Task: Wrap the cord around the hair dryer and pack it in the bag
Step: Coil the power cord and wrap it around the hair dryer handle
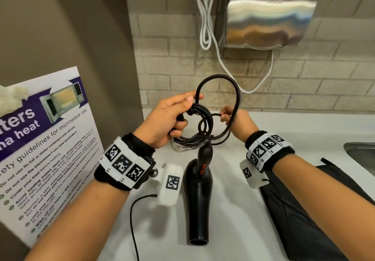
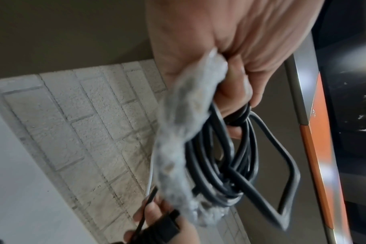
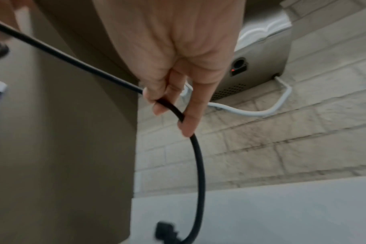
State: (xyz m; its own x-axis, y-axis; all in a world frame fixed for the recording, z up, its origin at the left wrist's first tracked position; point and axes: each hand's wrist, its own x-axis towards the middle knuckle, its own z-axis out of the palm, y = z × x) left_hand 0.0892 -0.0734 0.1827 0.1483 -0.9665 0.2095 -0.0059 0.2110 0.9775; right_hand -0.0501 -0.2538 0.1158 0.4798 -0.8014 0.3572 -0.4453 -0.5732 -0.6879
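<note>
A black hair dryer (image 1: 197, 200) lies on the white counter (image 1: 233, 230), nozzle toward me, its black cord (image 1: 220, 82) rising from the handle end. My left hand (image 1: 170, 116) grips a bundle of cord coils (image 2: 226, 165) together with a crinkled clear plastic wrap (image 2: 184, 148). My right hand (image 1: 233, 118) pinches a single strand of the cord (image 3: 178, 112) between thumb and fingers; a loop arches above both hands. The plug (image 3: 167, 234) dangles below the right hand. A dark bag (image 1: 300, 210) lies flat on the counter at the right.
A steel hand dryer (image 1: 265, 15) with a white cable (image 1: 207, 17) hangs on the brick wall behind. A microwave guidelines poster (image 1: 40, 149) leans at the left. A sink edge (image 1: 361, 155) shows at the far right. A thin black wire (image 1: 134, 220) runs from the left wrist camera.
</note>
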